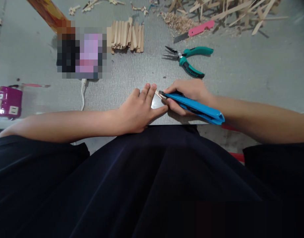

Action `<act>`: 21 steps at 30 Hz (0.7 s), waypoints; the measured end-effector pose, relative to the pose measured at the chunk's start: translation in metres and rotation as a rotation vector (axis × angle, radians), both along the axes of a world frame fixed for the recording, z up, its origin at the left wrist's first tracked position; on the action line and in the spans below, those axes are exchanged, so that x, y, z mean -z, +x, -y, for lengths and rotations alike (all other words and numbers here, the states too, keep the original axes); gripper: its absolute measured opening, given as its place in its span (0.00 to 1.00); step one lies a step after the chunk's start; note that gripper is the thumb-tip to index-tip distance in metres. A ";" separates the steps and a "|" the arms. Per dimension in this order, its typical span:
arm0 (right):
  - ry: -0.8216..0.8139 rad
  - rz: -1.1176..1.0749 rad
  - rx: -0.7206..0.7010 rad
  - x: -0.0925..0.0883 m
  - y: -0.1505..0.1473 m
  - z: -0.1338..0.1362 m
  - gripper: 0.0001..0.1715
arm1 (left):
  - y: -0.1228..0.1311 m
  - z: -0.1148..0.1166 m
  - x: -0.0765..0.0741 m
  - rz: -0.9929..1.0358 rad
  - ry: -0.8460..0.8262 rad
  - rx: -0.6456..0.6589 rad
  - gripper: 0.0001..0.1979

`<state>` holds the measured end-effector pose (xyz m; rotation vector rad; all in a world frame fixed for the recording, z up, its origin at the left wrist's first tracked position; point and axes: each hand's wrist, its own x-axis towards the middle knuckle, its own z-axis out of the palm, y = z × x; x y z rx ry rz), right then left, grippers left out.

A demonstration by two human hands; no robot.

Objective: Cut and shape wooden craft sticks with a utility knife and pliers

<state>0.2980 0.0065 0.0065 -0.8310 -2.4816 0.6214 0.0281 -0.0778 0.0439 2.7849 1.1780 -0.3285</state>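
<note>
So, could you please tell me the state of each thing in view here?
blue utility knife: blade out, held in right hand
wooden stick: flat on the table, pinned under left hand
green pliers: open, lying free
pink knife: blade out, lying free
white cable: plugged in

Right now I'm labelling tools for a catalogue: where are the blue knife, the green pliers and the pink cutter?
blue knife [193, 107], head view, middle of its handle.
green pliers [191, 61], head view, near the pivot.
pink cutter [201, 28], head view, on its pink handle.
</note>
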 end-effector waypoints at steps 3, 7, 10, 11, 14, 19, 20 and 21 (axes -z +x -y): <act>0.051 -0.033 -0.021 0.002 0.000 0.000 0.16 | 0.001 0.001 0.000 0.007 0.005 -0.002 0.50; 0.126 -0.081 -0.057 0.004 0.000 0.000 0.15 | -0.001 0.001 0.001 0.033 0.022 0.004 0.51; 0.108 -0.045 -0.048 0.005 0.001 -0.001 0.14 | -0.002 0.001 0.002 0.034 0.013 0.004 0.51; 0.101 -0.030 -0.040 0.005 0.001 -0.001 0.15 | -0.002 0.001 0.002 0.034 0.008 0.002 0.51; 0.092 0.017 -0.019 0.005 0.003 0.001 0.17 | -0.003 0.000 0.004 0.055 0.000 -0.006 0.50; 0.101 -0.005 -0.038 0.004 0.006 0.004 0.16 | -0.004 0.001 0.006 0.060 0.024 0.008 0.48; 0.094 -0.025 -0.045 0.005 0.006 0.004 0.16 | -0.003 0.001 0.005 0.060 0.023 0.009 0.49; 0.082 -0.043 -0.050 0.005 0.006 0.003 0.16 | -0.003 0.001 0.004 0.060 0.016 0.007 0.49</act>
